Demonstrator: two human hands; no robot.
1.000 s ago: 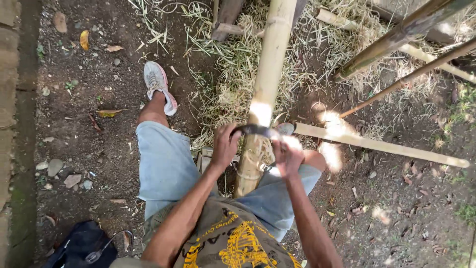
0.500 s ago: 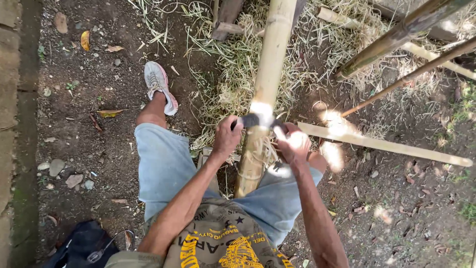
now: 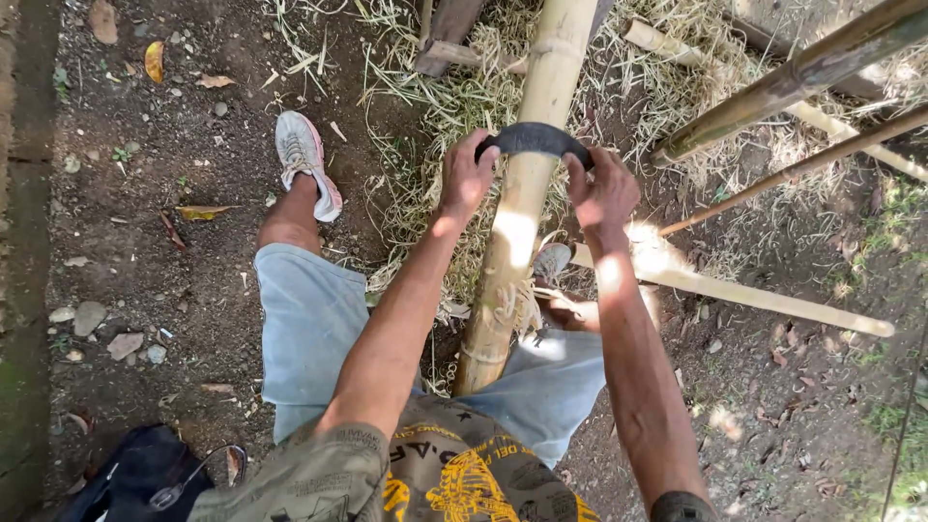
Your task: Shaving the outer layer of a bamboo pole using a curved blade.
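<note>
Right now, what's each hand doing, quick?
Left hand: closed on the left end of the curved blade across the bamboo pole.
Right hand: closed on the blade's right end.

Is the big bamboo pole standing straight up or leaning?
Leaning. The bamboo pole slants up from between the person's knees, and the left hand and right hand press a curved dark blade across it.

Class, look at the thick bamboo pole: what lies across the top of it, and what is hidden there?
A dark curved blade lies across the bamboo pole, the left hand and right hand gripping its ends. The hands cover the ends; its cutting edge is hidden.
</note>
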